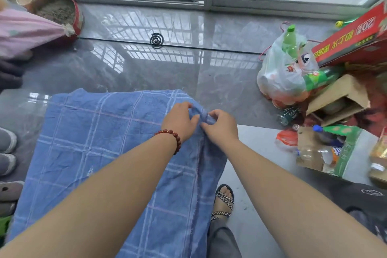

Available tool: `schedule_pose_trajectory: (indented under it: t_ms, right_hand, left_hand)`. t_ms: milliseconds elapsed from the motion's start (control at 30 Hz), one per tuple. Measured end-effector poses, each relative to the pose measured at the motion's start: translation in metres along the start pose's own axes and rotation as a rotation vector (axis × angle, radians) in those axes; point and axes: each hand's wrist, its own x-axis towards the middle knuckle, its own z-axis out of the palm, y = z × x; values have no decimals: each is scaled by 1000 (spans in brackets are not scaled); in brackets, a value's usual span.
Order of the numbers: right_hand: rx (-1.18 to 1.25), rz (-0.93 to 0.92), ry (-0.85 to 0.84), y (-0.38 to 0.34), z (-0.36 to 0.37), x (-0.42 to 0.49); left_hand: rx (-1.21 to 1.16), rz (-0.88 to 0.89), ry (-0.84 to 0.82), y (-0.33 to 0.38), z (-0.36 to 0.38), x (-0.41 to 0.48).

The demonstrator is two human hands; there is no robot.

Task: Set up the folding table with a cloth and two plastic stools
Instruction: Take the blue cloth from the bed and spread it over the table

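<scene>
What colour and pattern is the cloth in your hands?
The cloth is blue with a grid of pale lines; head view shows it.

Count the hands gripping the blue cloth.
2. The left hand pinches a bunched fold of the blue cloth near its far right corner; the right hand pinches the same fold beside it.

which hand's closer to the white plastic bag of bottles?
Right. The right hand pinches the blue cloth corner, below-left of the plastic bag; the left hand, beside it, is farther left.
</scene>
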Motion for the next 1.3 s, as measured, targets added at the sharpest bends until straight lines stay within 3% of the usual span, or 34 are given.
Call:
schedule_pose_trajectory:
  t_ms: [167, 333, 433, 600, 733, 867, 1033, 1200, 1300]
  right_hand:
    - [219, -92, -92, -6, 7, -14]
    - [451, 71, -123, -4, 8, -22]
    - [410, 148, -86, -5, 12, -24]
    - [310, 129, -180, -13, 22, -27]
    - [374, 145, -195, -30, 27, -28]
    - [422, 257, -218, -41, 27, -27]
    - [834, 283, -258, -52, 26, -31]
    - [668, 103, -30, -60, 18, -23]
    - [533, 7, 155, -62, 5, -8]
  left_hand:
    - [-44, -103, 54, 12, 0, -3]
    - [-19, -165, 59, 9, -10, -8]
    - [-4, -181, 63, 6, -13, -19]
    - [35, -183, 75, -7, -19, -28]
    - [9, -111, 53, -17, -27, -36]
    - [-124, 15, -93, -26, -34, -40]
    - [-272, 83, -124, -30, -40, -42]
    - [-438, 31, -137, -23, -42, -46]
    - [-405, 30, -141, -22, -39, -47]
